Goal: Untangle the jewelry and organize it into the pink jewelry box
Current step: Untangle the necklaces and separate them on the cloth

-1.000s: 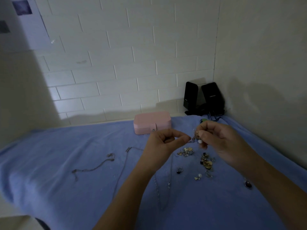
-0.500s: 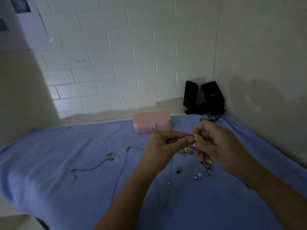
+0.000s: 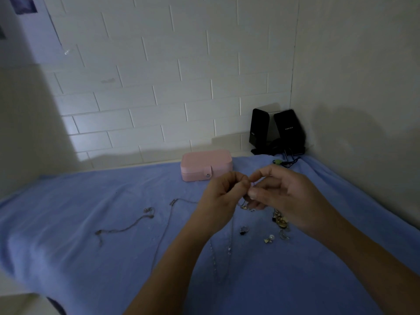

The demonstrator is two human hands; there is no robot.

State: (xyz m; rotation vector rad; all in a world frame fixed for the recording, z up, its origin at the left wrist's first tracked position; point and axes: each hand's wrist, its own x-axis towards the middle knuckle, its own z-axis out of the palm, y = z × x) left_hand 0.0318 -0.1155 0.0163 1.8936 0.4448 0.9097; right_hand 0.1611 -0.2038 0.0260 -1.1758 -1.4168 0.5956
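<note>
the tangled piece is something fine, held up just right of the frame's centre and almost wholly hidden by the fingertips that meet over it. a few gold bits show just under those fingers, and i cannot tell whether they hang from it or lie on the cloth. the left hand has its fingers curled, thumb and forefinger nipped onto the piece, and the right hand pinches it from the other side, tips touching. this reads as the untangling step, a knot being picked apart, with nothing put away yet. the pink jewelry box sits beyond the hands toward the wall, lid down and snap tab fastened, apart from the work. on the blue cloth lie a short chain at left, a long necklace running toward the left forearm, a ring, a pearl earring and a gold cluster beside the right hand. two black speakers stand in the corner at right. next, i judge, the knot wants small, slack teasing movements — hard tugging would likely tighten it — and then one hand must come free to unsnap the box before anything goes in.
</note>
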